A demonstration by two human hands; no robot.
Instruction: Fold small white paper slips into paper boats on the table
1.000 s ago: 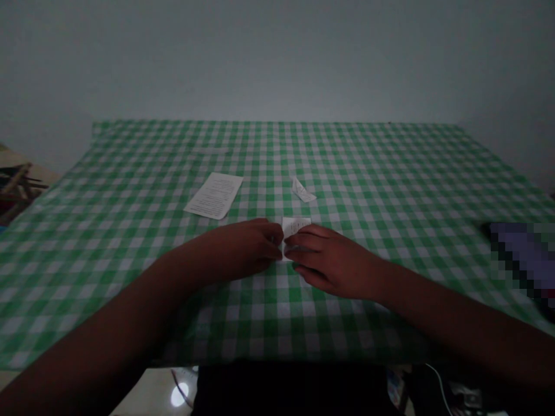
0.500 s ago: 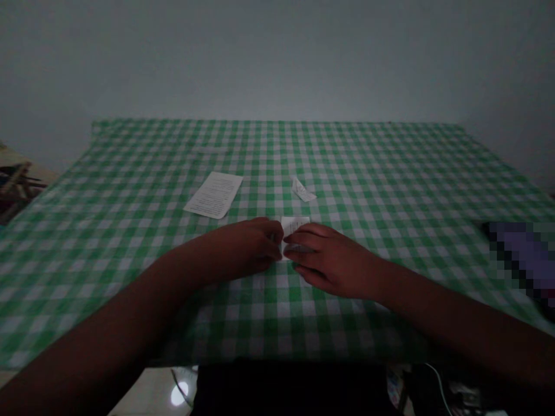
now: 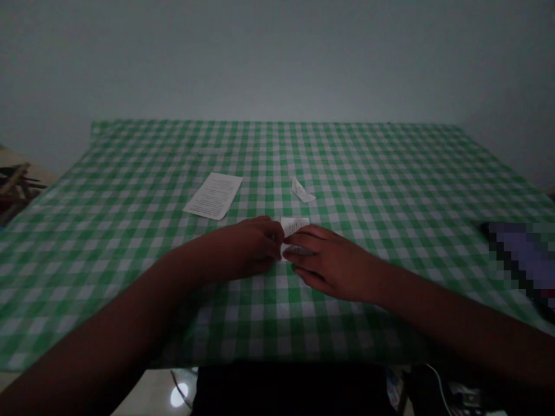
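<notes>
Head camera view: both my hands meet near the front of the table, over a small piece of printed paper [image 3: 295, 222] lying on the green-and-white checked tablecloth [image 3: 269, 312]. My left hand [image 3: 254, 247] comes in at the paper's left edge, its fingers curled and the thumb near the fingertips with a small gap showing; I cannot tell whether it has the edge pinched. My right hand [image 3: 332, 260] is partly open, palm down, its fingers a little spread and reaching left across the paper, covering much of it. It lies over the paper rather than gripping around it, and its fingertips come close to those of my left hand.

Beyond my right fingers, a little farther up the cloth, lies a small folded scrap [image 3: 303, 191] with print on it, apart from the paper under my hands. Beyond my left hand rests a larger printed sheet [image 3: 214, 196], flat and set at a slant. Well off to my right, by the table's side, is a dark-edged object [image 3: 520, 254], blurred into blocks. A plain wall [image 3: 277, 63] stands behind the table, and a pale cable [image 3: 440, 384] hangs below its front edge.
</notes>
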